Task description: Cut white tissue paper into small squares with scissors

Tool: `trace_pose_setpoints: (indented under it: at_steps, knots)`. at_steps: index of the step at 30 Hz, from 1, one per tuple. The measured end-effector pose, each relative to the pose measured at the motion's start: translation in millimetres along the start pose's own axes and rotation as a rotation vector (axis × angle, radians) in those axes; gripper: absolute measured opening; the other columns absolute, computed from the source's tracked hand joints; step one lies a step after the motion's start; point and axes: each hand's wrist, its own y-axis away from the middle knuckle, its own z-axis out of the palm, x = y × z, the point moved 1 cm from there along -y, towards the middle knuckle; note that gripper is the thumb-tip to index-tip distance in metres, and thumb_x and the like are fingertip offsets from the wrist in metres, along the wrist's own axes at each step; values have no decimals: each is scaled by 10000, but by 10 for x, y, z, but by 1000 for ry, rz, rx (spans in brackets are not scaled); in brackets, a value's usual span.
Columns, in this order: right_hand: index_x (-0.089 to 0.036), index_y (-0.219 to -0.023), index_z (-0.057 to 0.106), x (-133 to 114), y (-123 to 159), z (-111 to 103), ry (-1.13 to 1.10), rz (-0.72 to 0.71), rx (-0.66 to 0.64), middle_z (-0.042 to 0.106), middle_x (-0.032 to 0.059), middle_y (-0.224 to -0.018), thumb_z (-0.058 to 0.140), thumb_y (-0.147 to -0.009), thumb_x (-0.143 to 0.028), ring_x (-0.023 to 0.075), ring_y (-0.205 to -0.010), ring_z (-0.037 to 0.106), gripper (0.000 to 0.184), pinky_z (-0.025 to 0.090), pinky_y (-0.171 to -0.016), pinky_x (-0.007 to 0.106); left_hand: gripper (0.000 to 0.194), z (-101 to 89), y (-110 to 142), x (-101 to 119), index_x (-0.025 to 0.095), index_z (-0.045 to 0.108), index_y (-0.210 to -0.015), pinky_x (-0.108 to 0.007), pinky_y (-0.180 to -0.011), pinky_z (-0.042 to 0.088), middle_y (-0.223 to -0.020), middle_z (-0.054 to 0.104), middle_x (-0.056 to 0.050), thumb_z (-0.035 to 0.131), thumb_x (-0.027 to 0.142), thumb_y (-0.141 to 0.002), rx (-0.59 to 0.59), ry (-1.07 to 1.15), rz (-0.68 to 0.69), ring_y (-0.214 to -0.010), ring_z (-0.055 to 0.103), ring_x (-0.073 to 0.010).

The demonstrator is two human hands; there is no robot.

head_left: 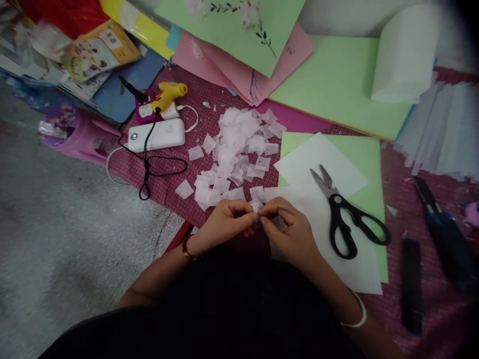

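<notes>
My left hand and my right hand meet at the table's front edge, fingertips pinched together. Between them is a small white tissue paper piece, partly hidden by the fingers. Just beyond lies a loose heap of white tissue paper squares, with some scattered singly around it. To the right of my right hand, black-handled scissors rest slightly open on white paper sheets, which overlap a light green sheet.
At the left are a yellow glue gun, a white power bank and black cable. Green card with paper flowers stands at the back. A white paper roll, paper strips and a utility knife are at right.
</notes>
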Motion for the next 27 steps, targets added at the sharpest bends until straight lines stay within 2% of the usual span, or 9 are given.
trace_pose_setpoints:
  at_steps: [3, 6, 9, 12, 15, 18, 21, 24, 27]
  knots:
    - [-203, -798, 625, -4, 0, 10, -43, 34, -19, 616, 8, -770, 543, -796, -89, 164, -739, 593, 141, 477, -690, 297, 284, -1, -11, 14, 137, 537, -656, -170, -500, 335, -580, 511, 46, 640, 364, -791, 59, -54, 51, -515, 440, -49]
    - [-193, -788, 637, -15, -2, 27, -117, 144, -56, 632, 9, -765, 539, -796, -114, 165, -741, 604, 126, 479, -692, 295, 314, -5, 5, 70, 140, 477, -600, -174, -489, 265, -557, 412, 69, 689, 327, -738, 114, -102, 115, -515, 353, -41]
    - [-190, -758, 628, -38, -8, 37, -192, 242, -106, 632, 1, -737, 543, -793, -149, 157, -712, 604, 101, 480, -666, 282, 282, -15, 45, 80, 138, 517, -628, -187, -506, 304, -568, 454, 54, 672, 339, -748, 35, -36, 89, -516, 393, -52]
    - [-188, -738, 615, -81, -3, 27, -241, 264, -109, 625, -4, -725, 548, -779, -166, 147, -686, 592, 82, 478, -651, 275, 297, -23, 93, 33, 132, 590, -716, -224, -535, 382, -623, 570, -4, 520, 388, -850, -72, 124, 56, -532, 497, -91]
    - [-184, -765, 623, -150, 53, 6, -253, 258, -118, 622, 1, -751, 551, -772, -163, 145, -697, 586, 75, 475, -652, 278, 274, 9, 142, 8, 141, 561, -697, -213, -529, 358, -604, 534, 17, 542, 369, -847, -66, 98, 88, -523, 466, -78]
    - [-184, -874, 647, -228, 177, -9, -262, 244, -178, 644, 19, -829, 543, -779, -146, 154, -744, 598, 146, 481, -651, 280, 249, 95, 203, 42, 154, 495, -693, -192, -549, 318, -630, 459, 54, 675, 313, -758, 76, -77, 205, -563, 402, -60]
    - [-189, -994, 646, -270, 318, -36, -286, 239, -186, 667, 34, -890, 574, -777, -178, 160, -747, 609, 228, 492, -636, 284, 255, 208, 293, 92, 162, 527, -826, -193, -578, 326, -719, 486, 48, 719, 275, -703, 196, -155, 330, -621, 413, -71]
    - [-184, -910, 656, -266, 424, -101, -347, 267, -198, 670, 15, -791, 600, -785, -248, 155, -696, 621, 151, 502, -652, 295, 233, 335, 414, 105, 152, 550, -841, -195, -579, 335, -725, 501, 40, 702, 284, -722, 186, -131, 352, -634, 437, -76]
    - [-181, -840, 646, -255, 499, -189, -503, 313, -294, 674, 2, -699, 652, -749, -297, 148, -645, 633, 148, 515, -654, 298, 243, 490, 553, 68, 150, 522, -790, -186, -561, 340, -676, 507, 51, 710, 288, -721, 133, -9, 311, -600, 451, -65]
